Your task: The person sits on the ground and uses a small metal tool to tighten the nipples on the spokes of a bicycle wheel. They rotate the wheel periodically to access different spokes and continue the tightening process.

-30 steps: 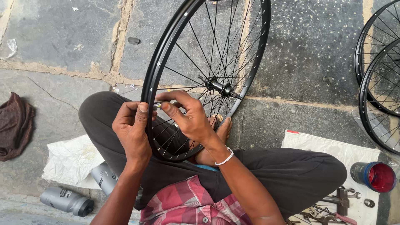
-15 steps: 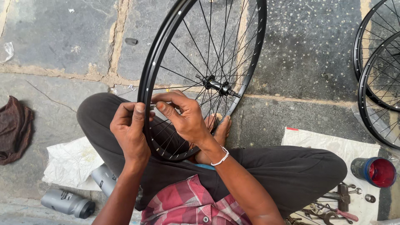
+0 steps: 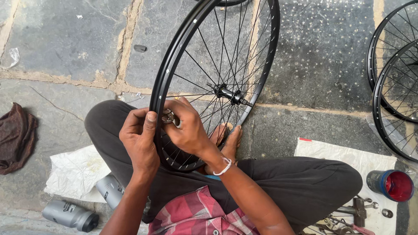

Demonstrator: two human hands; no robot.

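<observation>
A black spoked bicycle wheel [image 3: 183, 52] stands upright between my crossed legs, its hub [image 3: 228, 93] at the centre. My left hand [image 3: 139, 139] grips the rim on its near left side, thumb up against it. My right hand [image 3: 185, 128] reaches inside the rim and pinches a small metal spoke tool [image 3: 169, 117] at a spoke end by the rim. A white band sits on my right wrist. My bare feet rest under the wheel's lower edge.
Two more black wheels [image 3: 394, 87] lie at the right edge. A blue tin with a red inside [image 3: 392, 185] and metal tools [image 3: 357, 211] sit on white sheeting at the right. Grey bottles [image 3: 69, 214] and a white bag lie at the left, with a brown rag [image 3: 15, 137] beyond.
My hands stay on the same part of the rim. The right hand's fingers have shifted slightly on the tool. The view has moved a little.
</observation>
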